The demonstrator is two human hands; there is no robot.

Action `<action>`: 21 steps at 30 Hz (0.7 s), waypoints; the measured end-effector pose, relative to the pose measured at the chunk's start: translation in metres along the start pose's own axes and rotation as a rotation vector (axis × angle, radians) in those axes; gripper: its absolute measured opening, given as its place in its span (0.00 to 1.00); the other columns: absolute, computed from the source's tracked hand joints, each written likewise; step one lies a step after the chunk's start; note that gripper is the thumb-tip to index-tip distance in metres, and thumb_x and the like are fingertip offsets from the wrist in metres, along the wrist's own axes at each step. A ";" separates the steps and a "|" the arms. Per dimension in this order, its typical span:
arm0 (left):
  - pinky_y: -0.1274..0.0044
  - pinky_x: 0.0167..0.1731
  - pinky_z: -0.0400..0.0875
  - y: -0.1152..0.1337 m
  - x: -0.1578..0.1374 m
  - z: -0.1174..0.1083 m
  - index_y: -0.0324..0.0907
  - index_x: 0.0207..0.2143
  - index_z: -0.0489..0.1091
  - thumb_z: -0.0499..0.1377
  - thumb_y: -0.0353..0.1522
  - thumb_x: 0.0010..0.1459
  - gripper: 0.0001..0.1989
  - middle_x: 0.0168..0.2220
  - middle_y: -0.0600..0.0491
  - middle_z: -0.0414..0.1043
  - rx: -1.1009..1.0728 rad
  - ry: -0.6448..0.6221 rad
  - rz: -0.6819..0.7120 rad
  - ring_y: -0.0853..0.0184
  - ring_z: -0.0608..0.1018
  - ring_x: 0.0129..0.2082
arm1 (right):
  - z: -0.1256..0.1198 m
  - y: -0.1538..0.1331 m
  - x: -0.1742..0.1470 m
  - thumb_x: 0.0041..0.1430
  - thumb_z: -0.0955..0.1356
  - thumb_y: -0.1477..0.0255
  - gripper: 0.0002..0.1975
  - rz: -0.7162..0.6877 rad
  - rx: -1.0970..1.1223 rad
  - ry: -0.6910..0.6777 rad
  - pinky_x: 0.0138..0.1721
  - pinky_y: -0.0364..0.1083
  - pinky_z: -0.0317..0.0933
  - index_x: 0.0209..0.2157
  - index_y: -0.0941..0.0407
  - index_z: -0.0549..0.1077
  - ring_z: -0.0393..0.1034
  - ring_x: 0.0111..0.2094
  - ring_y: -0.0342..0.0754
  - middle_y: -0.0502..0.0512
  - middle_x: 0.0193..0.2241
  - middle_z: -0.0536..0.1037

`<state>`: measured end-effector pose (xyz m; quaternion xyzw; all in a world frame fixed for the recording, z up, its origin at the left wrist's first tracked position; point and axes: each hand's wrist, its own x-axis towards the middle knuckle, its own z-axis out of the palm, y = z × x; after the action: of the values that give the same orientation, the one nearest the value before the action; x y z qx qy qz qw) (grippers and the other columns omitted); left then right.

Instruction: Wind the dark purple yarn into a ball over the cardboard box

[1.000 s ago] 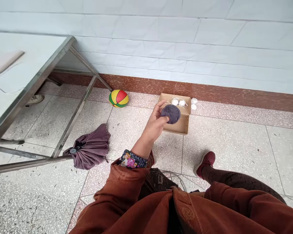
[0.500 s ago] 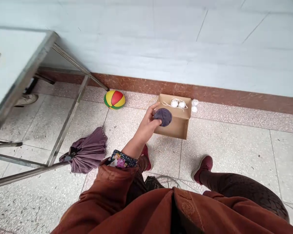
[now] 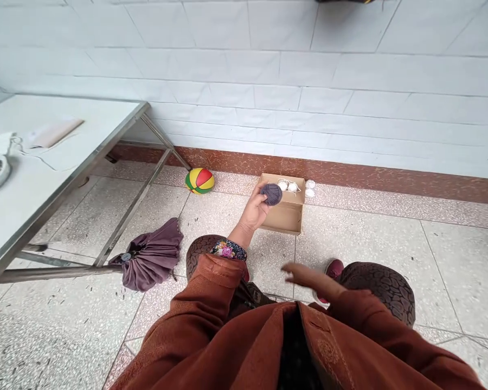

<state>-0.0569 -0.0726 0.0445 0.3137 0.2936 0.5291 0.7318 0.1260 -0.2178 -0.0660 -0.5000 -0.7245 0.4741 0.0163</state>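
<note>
My left hand [image 3: 255, 210] is closed around a dark purple-grey ball of yarn [image 3: 272, 194], held up in front of an open cardboard box [image 3: 282, 216] on the floor. Two small white balls of yarn [image 3: 288, 186] with loose strands lie in the upper part of the box. Other white balls [image 3: 309, 188] sit on the floor against its right side. My right hand [image 3: 309, 276] hovers above the floor near my right shoe, its fingers stretched out, holding nothing and slightly blurred.
A red, yellow and green ball [image 3: 200, 181] rests by the wall near a table leg. A purple folded umbrella [image 3: 152, 254] lies beside the metal-framed table [image 3: 85, 162] at left. A reddish-brown skirting [image 3: 350, 173] runs along the white wall.
My right hand has come into view from the right. The view has tilted up, showing more wall and tabletop. My left hand still grips the yarn ball near the box.
</note>
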 end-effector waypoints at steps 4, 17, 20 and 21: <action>0.54 0.63 0.66 -0.009 -0.037 0.026 0.47 0.60 0.66 0.61 0.32 0.50 0.32 0.56 0.46 0.75 -0.123 0.018 -0.021 0.52 0.76 0.60 | -0.049 -0.004 0.032 0.56 0.75 0.69 0.41 0.006 0.416 0.515 0.68 0.66 0.56 0.69 0.53 0.61 0.59 0.70 0.65 0.67 0.67 0.67; 0.53 0.64 0.66 -0.022 -0.118 0.028 0.43 0.46 0.71 0.61 0.33 0.53 0.16 0.45 0.48 0.81 -0.334 0.145 -0.048 0.52 0.79 0.58 | 0.023 -0.022 -0.010 0.66 0.64 0.66 0.15 -0.200 0.366 0.611 0.47 0.54 0.69 0.51 0.54 0.70 0.77 0.36 0.52 0.53 0.32 0.81; 0.55 0.63 0.68 -0.022 -0.127 0.026 0.42 0.42 0.71 0.61 0.34 0.55 0.12 0.42 0.48 0.81 -0.364 0.162 -0.088 0.53 0.80 0.56 | 0.020 -0.029 -0.023 0.67 0.63 0.66 0.14 -0.207 0.250 0.592 0.45 0.52 0.68 0.51 0.53 0.72 0.77 0.35 0.51 0.52 0.31 0.80; 0.55 0.62 0.68 -0.021 -0.129 0.027 0.42 0.41 0.71 0.61 0.34 0.55 0.11 0.42 0.48 0.80 -0.365 0.159 -0.100 0.53 0.80 0.55 | 0.019 -0.033 -0.026 0.67 0.63 0.66 0.14 -0.208 0.232 0.594 0.45 0.52 0.68 0.51 0.53 0.71 0.77 0.35 0.51 0.51 0.30 0.80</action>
<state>-0.0584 -0.2057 0.0581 0.1182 0.2648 0.5597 0.7763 0.1061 -0.2514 -0.0417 -0.5347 -0.6764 0.3828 0.3318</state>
